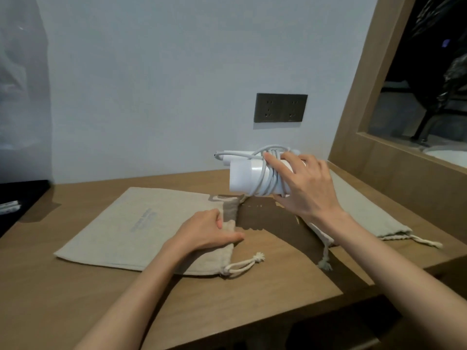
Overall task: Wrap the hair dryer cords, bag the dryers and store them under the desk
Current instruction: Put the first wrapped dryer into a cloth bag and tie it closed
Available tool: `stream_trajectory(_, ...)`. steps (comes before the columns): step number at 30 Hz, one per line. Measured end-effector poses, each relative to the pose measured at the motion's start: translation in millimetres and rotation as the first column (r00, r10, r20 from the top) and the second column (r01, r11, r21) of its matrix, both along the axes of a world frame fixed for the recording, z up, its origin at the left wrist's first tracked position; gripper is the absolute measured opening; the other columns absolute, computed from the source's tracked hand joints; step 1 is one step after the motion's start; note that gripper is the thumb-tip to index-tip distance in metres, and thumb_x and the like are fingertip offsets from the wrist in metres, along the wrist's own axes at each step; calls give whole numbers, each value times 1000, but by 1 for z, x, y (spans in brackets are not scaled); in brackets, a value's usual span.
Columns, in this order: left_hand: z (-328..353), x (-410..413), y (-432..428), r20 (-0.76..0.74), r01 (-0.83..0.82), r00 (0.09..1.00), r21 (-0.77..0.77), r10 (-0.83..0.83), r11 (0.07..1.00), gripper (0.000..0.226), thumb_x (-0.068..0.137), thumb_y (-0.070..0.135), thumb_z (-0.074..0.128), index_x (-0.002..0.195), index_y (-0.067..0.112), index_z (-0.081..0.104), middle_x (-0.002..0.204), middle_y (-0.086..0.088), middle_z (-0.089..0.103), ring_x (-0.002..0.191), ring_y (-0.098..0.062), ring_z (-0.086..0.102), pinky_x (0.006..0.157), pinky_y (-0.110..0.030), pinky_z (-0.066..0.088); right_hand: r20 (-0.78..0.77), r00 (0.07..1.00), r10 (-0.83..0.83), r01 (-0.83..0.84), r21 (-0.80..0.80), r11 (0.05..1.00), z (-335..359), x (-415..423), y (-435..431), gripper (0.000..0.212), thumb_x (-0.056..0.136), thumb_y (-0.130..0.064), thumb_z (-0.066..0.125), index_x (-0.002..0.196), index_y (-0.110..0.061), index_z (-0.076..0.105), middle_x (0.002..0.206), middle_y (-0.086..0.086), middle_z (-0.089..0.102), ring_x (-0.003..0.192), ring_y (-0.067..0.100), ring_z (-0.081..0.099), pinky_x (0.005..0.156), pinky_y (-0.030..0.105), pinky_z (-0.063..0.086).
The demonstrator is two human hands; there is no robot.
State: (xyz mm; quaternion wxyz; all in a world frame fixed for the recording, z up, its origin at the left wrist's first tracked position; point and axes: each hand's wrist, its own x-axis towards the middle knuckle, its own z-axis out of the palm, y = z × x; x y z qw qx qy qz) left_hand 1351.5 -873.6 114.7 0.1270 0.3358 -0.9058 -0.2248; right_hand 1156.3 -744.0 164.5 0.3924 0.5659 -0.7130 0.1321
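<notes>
Above the far side of the desk (252,286), just in front of the wall, the white hair dryer (242,176) is held off the surface with its barrel lying sideways and its open end facing left. Its grey-white cord (267,173) is wound in several turns around the barrel, and one loop stands up over the top. The right hand (307,188) grips the dryer from the right end, fingers spread over the cord turns and thumb underneath. A slimmer white part (233,155) sticks out to the left behind the barrel; whether it belongs to this dryer cannot be told.

Below and to the left, a beige drawstring bag (131,223) lies flat on the desk with its mouth turned toward the dryer. The left hand (204,229) pinches the gathered edge of that mouth, fingers curled round the fabric. The bag's knotted drawstring (246,263) trails toward the near edge. The two hands are well apart, each holding its own thing.

A second bag (374,213) lies flat to the right, partly under the right forearm, with a drawstring end reaching toward the right.

On the wall behind the dryer sits a dark socket panel (280,107). A wooden frame (353,97) rises at the right.
</notes>
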Motion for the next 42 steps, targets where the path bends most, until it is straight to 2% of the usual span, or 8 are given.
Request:
stream_trajectory(5,-4,2,0,-74,1,997,36,2,999,24,71,36,67,65,20,51,62,9,56,61,-10,52,56,-28,38,8,1000,-12,11,34,999,-13,3,34,88,67,-46,78,141,-27,35,122,14,58,103,35,55,81,48,47)
stream_trajectory(11,-5,9,-1,-346,-60,933,127,101,990,18,80,26,61,69,12,58,58,0,62,52,-15,54,56,-36,48,-15,1000,7,-6,59,998,-22,9,59,88,65,-45,79,140,-27,37,121,14,58,99,35,56,78,45,46)
stream_trajectory(17,2,18,-1,-533,-209,821,55,205,976,14,80,28,59,70,20,55,57,-1,61,60,-22,59,61,-37,47,-82,994,79,-70,109,992,-29,14,69,85,69,-45,76,142,-31,35,124,14,59,99,35,57,79,44,48)
stream_trajectory(20,5,21,2,-596,-180,776,106,207,978,15,84,26,60,71,19,57,54,-3,60,55,-22,57,59,-36,47,-99,988,115,-100,151,984,-31,22,67,81,71,-45,74,142,-31,37,123,14,60,99,34,57,80,44,47)
stream_trajectory(25,17,26,12,-706,15,679,288,202,958,19,87,12,65,75,-2,58,54,-13,52,42,-15,46,41,-22,38,-130,981,144,-117,196,974,-29,34,58,80,71,-42,73,142,-32,38,122,13,59,98,33,57,79,44,48)
stream_trajectory(32,26,31,11,-773,110,598,342,213,933,15,85,-1,64,72,-5,57,46,-8,46,36,-16,39,38,-21,34,-120,982,143,-120,181,976,-19,40,39,84,69,-39,76,142,-31,35,120,14,60,97,36,58,76,47,51)
stream_trajectory(39,23,27,10,-786,158,598,306,155,939,16,87,4,65,73,-2,60,43,0,47,37,-13,40,39,-20,36,-145,974,172,-156,119,981,-24,57,21,76,72,-39,71,140,-29,38,117,10,61,94,33,57,75,42,47)
stream_trajectory(42,24,28,8,-804,168,557,357,211,919,13,89,6,65,79,-2,61,52,-4,46,42,-7,43,42,-16,37,-167,966,196,-182,97,979,-32,65,14,72,76,-39,69,140,-29,40,118,8,60,93,32,57,75,42,46)
